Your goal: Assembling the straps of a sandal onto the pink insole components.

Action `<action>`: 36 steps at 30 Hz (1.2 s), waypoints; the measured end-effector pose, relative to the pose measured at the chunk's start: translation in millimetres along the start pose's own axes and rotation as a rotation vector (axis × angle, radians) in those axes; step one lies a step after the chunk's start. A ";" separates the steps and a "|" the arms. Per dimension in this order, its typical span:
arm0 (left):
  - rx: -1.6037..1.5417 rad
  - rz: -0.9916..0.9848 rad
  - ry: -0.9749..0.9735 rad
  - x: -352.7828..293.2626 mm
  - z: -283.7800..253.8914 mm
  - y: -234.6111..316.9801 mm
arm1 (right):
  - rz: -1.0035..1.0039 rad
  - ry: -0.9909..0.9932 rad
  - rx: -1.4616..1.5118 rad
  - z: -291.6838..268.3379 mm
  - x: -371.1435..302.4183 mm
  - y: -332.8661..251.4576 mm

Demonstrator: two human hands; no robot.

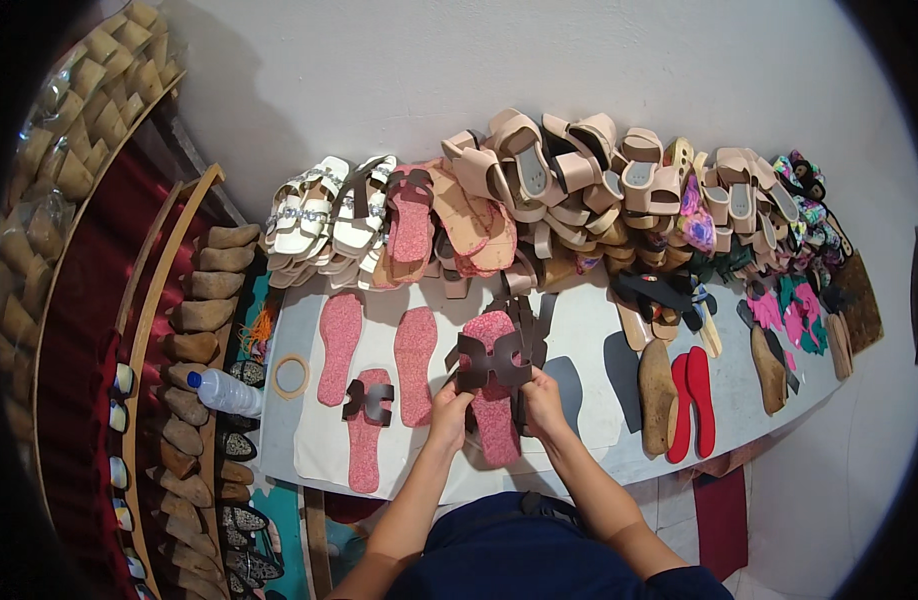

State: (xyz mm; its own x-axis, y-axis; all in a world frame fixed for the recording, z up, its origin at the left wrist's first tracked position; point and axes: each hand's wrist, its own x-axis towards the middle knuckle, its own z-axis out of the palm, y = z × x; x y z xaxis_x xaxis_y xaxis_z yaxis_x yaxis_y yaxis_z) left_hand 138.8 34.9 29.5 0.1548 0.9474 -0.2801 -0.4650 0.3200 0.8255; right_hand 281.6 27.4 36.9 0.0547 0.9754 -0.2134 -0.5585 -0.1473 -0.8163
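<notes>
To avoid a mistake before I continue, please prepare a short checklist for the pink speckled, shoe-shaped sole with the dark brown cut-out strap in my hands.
1. Left hand holding the left side of the pink speckled, shoe-shaped sole: ok.
2. Right hand holding the opposite side: ok.
3. Dark brown cut-out strap lying across the sole: ok.
4. Strap firmly fixed underneath: cannot tell, the underside is hidden.
5. Every pink sole on the white sheet fitted with a strap: not ok, two lie bare, the leftmost included.
</notes>
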 end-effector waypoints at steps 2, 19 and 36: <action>-0.017 0.001 0.005 -3.9 -0.2 1.9 | 0.020 -0.003 -0.013 -3.4 0.8 5.2; 0.113 0.066 0.005 -41.1 -43.8 6.4 | 0.162 0.034 0.054 37.9 -8.0 43.8; -0.151 0.012 0.204 -73.3 -134.6 57.8 | 0.128 -0.138 -0.119 117.5 -24.5 115.5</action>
State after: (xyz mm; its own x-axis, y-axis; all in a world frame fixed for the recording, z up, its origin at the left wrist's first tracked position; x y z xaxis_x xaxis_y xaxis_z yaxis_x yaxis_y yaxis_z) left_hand -16.7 -16.5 31.9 -0.0238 0.9262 -0.3763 -0.5929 0.2900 0.7512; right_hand 118.5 5.8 10.9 -0.1283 0.9595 -0.2507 -0.4514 -0.2816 -0.8467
